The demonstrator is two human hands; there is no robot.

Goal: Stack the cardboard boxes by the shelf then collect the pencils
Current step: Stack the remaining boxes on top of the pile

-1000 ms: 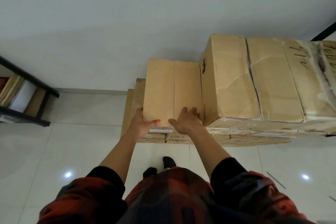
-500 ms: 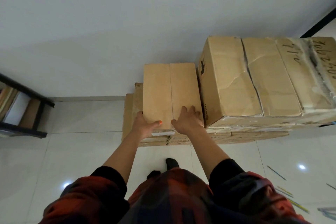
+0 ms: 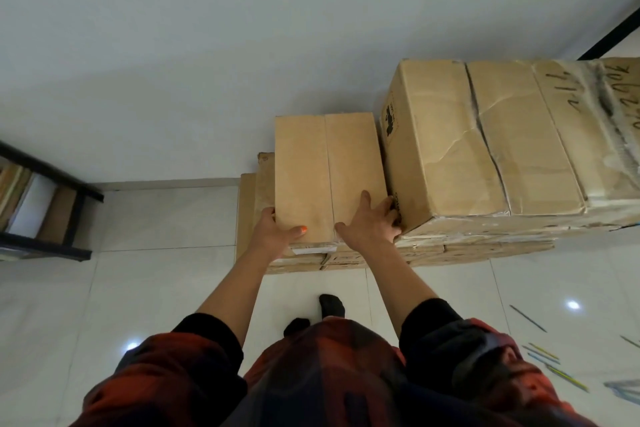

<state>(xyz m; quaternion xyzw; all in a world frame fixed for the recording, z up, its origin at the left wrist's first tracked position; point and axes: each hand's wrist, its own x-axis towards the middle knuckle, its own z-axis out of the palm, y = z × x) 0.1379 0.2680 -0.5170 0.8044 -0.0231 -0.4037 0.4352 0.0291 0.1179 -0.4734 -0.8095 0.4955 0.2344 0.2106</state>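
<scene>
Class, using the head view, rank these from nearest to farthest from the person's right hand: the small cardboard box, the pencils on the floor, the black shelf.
From the right hand:
1. Small cardboard box, under its palm.
2. Pencils, floor, lower right.
3. Black shelf, far left.

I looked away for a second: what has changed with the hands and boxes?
Nothing much: the left hand still grips the small brown cardboard box at its near-left corner, the right hand still lies on its top. The large taped cardboard box stayed put.
</scene>
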